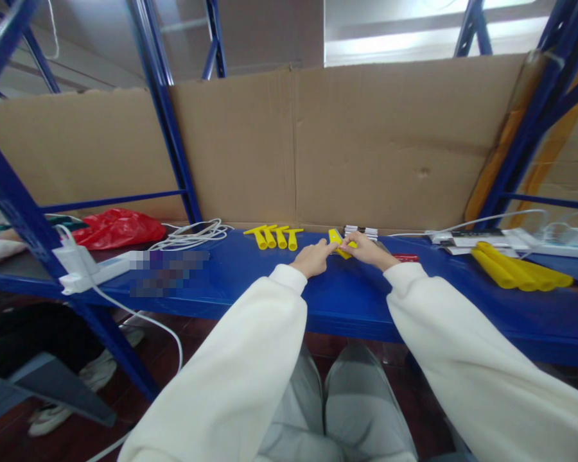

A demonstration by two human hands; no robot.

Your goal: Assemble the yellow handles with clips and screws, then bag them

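A yellow plastic piece with a flat, greyish edge lies between my two hands, low over the blue shelf. My left hand is closed, its fingertips at the near left side of the piece. From the right, my right hand pinches the same piece near its middle. Fingers cover much of it, so its full shape is hidden. Left of my hands, several yellow T-shaped plastic pieces stand side by side in a row. Just behind my right hand is a small stack of white-and-black items; a red flat item lies beside it.
Several yellow tubes lie at the right, near white packets and cables. At the left are a white power strip, coiled white cable and a red plastic bag. Cardboard walls the back; blue posts flank it.
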